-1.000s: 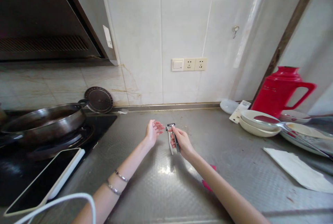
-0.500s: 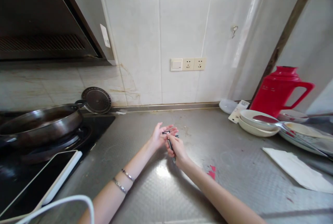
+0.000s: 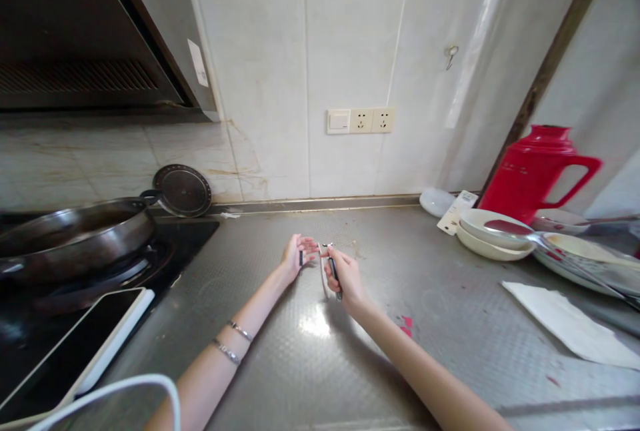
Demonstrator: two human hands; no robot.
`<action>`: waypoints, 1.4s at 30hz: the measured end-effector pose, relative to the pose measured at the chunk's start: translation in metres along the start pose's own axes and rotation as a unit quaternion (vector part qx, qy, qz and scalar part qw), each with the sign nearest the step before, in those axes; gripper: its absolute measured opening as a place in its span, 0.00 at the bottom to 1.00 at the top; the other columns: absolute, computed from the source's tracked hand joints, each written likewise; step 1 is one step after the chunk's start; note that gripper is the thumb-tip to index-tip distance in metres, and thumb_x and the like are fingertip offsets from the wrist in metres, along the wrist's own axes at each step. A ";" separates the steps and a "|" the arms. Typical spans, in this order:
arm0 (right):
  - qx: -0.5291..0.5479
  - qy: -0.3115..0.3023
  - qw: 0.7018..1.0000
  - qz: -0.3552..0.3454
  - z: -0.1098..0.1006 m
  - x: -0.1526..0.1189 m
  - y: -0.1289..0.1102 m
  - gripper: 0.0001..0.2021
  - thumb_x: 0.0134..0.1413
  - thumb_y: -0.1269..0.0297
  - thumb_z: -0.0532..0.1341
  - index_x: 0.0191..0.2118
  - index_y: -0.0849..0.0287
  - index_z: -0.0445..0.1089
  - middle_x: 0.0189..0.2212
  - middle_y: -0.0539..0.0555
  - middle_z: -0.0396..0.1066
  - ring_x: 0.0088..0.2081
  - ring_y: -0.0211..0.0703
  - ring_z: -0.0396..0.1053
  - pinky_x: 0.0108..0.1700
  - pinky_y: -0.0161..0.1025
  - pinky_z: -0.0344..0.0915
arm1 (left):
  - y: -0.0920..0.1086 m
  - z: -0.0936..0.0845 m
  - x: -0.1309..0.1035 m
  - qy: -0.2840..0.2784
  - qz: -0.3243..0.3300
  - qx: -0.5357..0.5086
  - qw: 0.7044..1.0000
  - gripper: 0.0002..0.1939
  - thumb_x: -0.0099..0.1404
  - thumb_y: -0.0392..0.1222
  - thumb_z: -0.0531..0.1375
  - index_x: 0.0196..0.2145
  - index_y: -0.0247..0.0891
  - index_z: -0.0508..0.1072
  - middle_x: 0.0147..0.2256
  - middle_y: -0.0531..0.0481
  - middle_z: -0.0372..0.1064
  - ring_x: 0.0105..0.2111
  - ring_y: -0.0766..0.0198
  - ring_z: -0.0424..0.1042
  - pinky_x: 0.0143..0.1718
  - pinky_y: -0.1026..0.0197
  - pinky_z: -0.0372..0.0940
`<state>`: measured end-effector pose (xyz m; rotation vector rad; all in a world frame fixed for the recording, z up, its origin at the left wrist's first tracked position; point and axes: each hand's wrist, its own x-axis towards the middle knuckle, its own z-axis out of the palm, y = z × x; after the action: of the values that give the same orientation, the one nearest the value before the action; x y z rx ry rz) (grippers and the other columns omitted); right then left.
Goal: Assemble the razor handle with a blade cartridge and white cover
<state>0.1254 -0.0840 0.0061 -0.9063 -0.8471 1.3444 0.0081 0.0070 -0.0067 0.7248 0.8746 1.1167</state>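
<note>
Two bare hands close together above the metal tabletop, near mid-view. Razor, or what looks like one, in the right hand: fingers wrapped round the dark handle, thumb side uppermost. Long axis slants, slim crosswise end away from the person and a little left, butt toward the person and right.

Small dark piece, probably a blade cartridge, lies against the left hand, left of the razor's crosswise end and apart from it. Left hand nearer this piece; its long side runs roughly away from the person.

Left grip: spread, palm turned inward, fingers loosely out toward the razor. Too small to tell whether the thumb pins the piece. Fingertips just beside the razor's end; contact unclear. Right grip: closed firmly on the handle.

Pink scraps by the right forearm.
</note>
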 end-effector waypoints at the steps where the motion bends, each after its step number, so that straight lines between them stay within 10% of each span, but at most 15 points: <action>1: -0.001 0.001 1.000 0.001 -0.001 0.001 -0.002 0.19 0.43 0.45 0.61 0.29 0.60 0.65 0.12 0.41 0.56 0.09 0.25 0.45 0.11 0.26 0.39 | 0.000 -0.005 0.003 0.011 0.009 0.012 1.000 0.17 0.63 0.45 0.45 0.29 0.32 0.68 0.26 0.45 0.70 0.25 0.63 0.72 0.30 0.61 0.66; 7: -0.014 0.003 1.000 -0.004 -0.006 0.005 -0.009 0.22 0.43 0.44 0.59 0.33 0.60 0.66 0.13 0.41 0.56 0.11 0.26 0.46 0.12 0.27 0.40 | 0.005 -0.024 0.013 0.065 0.171 0.209 0.961 0.14 0.58 0.45 0.50 0.25 0.34 0.70 0.28 0.45 0.72 0.33 0.61 0.72 0.37 0.62 0.64; 14: -0.060 0.017 0.995 -0.082 -0.015 0.015 -0.019 0.18 0.45 0.51 0.58 0.37 0.60 0.69 0.19 0.46 0.63 0.17 0.32 0.57 0.19 0.31 0.54 | 0.017 -0.015 -0.001 0.039 0.335 0.429 0.838 0.09 0.57 0.41 0.53 0.27 0.37 0.73 0.31 0.48 0.72 0.38 0.60 0.69 0.44 0.59 0.61; 25: -0.228 0.003 0.938 -0.261 -0.014 0.017 -0.042 0.10 0.49 0.58 0.59 0.34 0.56 0.71 0.37 0.54 0.73 0.43 0.45 0.69 0.46 0.40 0.62 | 0.007 0.021 -0.050 -0.174 0.318 0.373 0.854 0.18 0.54 0.42 0.63 0.43 0.37 0.70 0.43 0.42 0.70 0.44 0.57 0.69 0.42 0.59 0.64; 37: -0.288 0.036 0.926 -0.243 -0.018 0.020 -0.040 0.18 0.55 0.53 0.52 0.45 0.59 0.66 0.38 0.56 0.71 0.36 0.43 0.69 0.35 0.37 0.64 | 0.007 0.021 -0.050 -0.150 0.260 0.254 0.919 0.16 0.53 0.48 0.63 0.33 0.32 0.71 0.28 0.47 0.72 0.29 0.62 0.72 0.35 0.59 0.66; 42: -0.547 -0.001 0.815 -0.189 -0.027 0.024 -0.024 0.13 0.54 0.65 0.52 0.44 0.60 0.66 0.27 0.53 0.72 0.30 0.42 0.70 0.34 0.36 0.61 | 0.020 0.013 -0.047 -0.090 0.281 0.251 0.922 0.13 0.53 0.45 0.63 0.32 0.32 0.70 0.25 0.49 0.71 0.26 0.64 0.72 0.31 0.62 0.67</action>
<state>0.1615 -0.0616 0.0164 -1.4821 -1.7589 0.4040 0.0023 -0.0330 0.0268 1.5541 0.8216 1.3095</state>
